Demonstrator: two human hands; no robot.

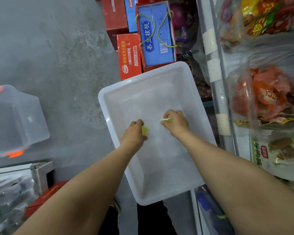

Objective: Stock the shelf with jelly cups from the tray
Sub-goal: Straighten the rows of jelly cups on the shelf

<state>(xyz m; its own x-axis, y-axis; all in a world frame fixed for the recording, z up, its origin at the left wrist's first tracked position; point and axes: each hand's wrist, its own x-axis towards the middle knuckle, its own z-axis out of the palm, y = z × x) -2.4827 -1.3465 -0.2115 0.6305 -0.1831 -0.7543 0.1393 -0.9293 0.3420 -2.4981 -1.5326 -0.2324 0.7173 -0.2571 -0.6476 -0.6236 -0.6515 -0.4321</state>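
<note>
A white plastic tray (159,78) lies on the floor beside the shelf (217,92). Both of my hands reach down into it. My left hand (134,133) grips a yellow-green jelly cup (145,130) near the tray's middle. My right hand (176,122) pinches another yellow-green jelly cup (167,119) with a white lid edge showing. No other cups show on the tray's floor. The shelf runs along the right side, holding clear bags of packaged snacks (265,95).
Red cartons (128,56) and a blue gift box (157,36) stand on the grey floor beyond the tray. A clear plastic bin (14,119) sits at the left. Another red box (44,199) and bagged goods lie at lower left.
</note>
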